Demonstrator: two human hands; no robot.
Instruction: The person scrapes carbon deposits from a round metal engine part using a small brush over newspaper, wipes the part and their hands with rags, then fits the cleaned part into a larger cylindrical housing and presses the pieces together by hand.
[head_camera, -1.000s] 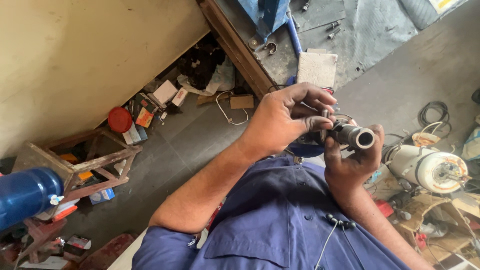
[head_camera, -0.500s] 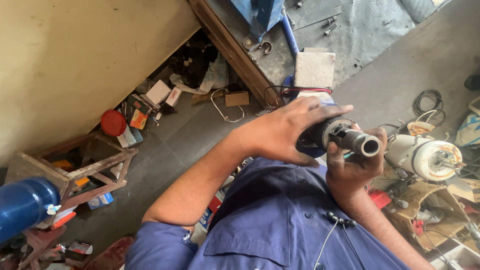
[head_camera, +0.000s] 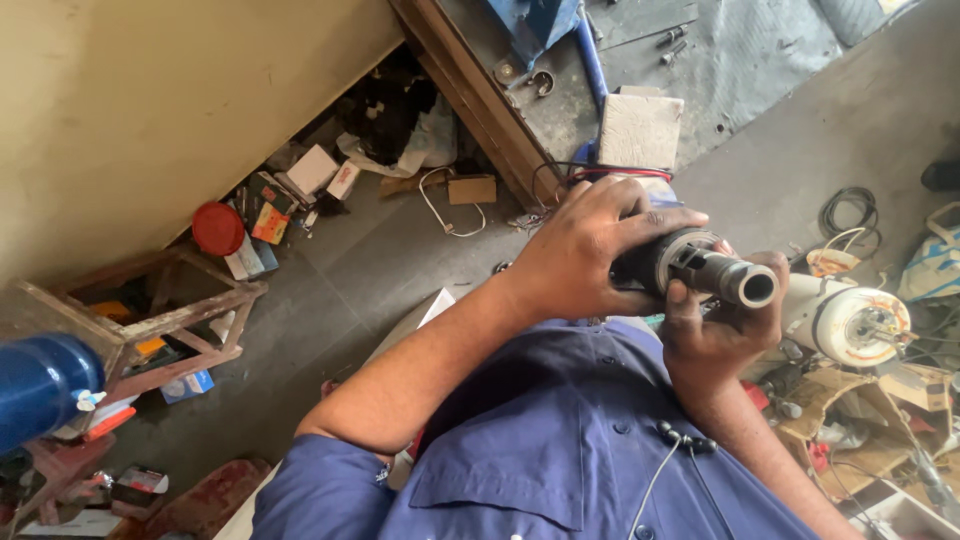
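Note:
Both my hands hold a black cylindrical part (head_camera: 668, 262) with a grey metal tube end (head_camera: 740, 281) pointing right. My left hand (head_camera: 585, 250) wraps over the black body from above, fingers stretched across its top. Under the tube end, my right hand (head_camera: 718, 335) cups the part, its thumb pressed against the metal just behind the opening. The part is held in the air in front of my blue shirt (head_camera: 560, 450).
A white round motor housing (head_camera: 850, 320) lies right of my hands among cardboard and wires. A wooden stool (head_camera: 150, 320) and a blue cylinder (head_camera: 40, 385) are at the left. Small boxes and a red lid (head_camera: 218, 228) litter the floor by the wall. A white block (head_camera: 640, 130) lies behind.
My left hand has gone from fingertips pinching the part to lying flat over its black body. The tube end has tilted slightly down and right; the right hand stays beneath.

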